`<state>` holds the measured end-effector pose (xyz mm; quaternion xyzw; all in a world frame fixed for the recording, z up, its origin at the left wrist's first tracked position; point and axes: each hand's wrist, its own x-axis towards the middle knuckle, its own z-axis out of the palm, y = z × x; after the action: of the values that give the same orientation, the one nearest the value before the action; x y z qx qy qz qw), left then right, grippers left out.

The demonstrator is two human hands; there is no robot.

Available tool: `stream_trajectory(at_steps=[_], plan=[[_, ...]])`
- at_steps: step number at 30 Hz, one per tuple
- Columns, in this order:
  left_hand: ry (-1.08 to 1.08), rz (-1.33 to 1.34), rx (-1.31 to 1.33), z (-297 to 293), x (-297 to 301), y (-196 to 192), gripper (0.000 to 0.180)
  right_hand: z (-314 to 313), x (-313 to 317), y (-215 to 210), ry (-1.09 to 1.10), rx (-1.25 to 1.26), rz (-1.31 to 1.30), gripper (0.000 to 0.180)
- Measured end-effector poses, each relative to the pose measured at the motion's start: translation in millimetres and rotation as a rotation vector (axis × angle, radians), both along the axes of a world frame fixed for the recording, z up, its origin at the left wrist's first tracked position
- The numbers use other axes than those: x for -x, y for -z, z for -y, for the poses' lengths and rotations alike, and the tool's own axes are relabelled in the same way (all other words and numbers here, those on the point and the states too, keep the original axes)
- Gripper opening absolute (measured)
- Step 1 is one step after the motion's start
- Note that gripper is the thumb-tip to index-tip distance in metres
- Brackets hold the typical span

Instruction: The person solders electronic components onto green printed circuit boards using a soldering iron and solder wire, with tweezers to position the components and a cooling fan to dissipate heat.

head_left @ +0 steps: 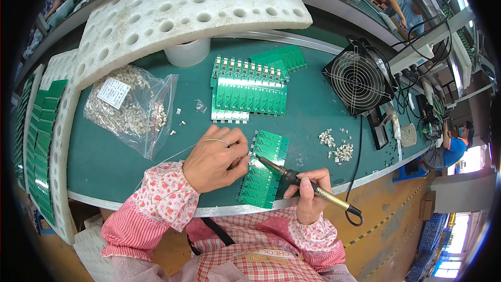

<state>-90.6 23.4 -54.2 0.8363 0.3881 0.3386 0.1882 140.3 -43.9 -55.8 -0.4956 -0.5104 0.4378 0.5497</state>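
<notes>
My right hand [313,194] grips a soldering iron [292,176] with a brown and brass-coloured handle. Its tip meets the left side of a green circuit board panel [266,164] lying near the table's front edge. My left hand [219,157] is closed in a pinch beside that same edge. A thin solder wire [180,152] runs up from the left and loops over this hand; its end at the fingertips is too small to make out. Behind the hands lie stacked board panels [250,96], the top ones with a row of white connectors.
A clear zip bag [133,107] of small metal-and-white parts lies left, under perforated white foam [193,8]. Loose connectors [342,151] are piled right, near a black fan [359,75] and the iron's cord. A white roll [189,52] stands behind. Boards [44,146] lean at far left.
</notes>
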Motion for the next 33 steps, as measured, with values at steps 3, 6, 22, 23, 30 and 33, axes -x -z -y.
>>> stream_trajectory(at_steps=[3, 6, 22, 23, 30, 33], plan=[[0.001, -0.007, 0.002, -0.4, -0.3, -0.1, 0.013, -1.3, 2.2, -2.1, -0.004, 0.011, 0.030, 0.018], [-0.005, -0.019, -0.002, -0.6, -1.8, 0.7, 0.013, -2.7, 3.2, -2.5, -0.019, 0.015, 0.066, 0.020], [-0.008, -0.022, -0.021, -0.8, -3.1, 2.2, 0.014, -2.6, 2.8, -2.2, -0.039, 0.017, 0.068, 0.019], [-0.008, -0.023, -0.021, -0.8, -3.1, 2.4, 0.014, -2.7, 1.9, -1.5, -0.040, 0.016, 0.068, 0.019], [-0.014, -0.003, 0.004, -0.7, -2.6, 1.9, 0.012, -0.6, 2.4, 0.5, 0.008, -0.011, 0.000, 0.017], [-0.015, -0.020, 0.002, -0.9, -3.1, 2.7, 0.013, -2.4, 3.8, -2.3, -0.004, 0.000, 0.029, 0.018]])
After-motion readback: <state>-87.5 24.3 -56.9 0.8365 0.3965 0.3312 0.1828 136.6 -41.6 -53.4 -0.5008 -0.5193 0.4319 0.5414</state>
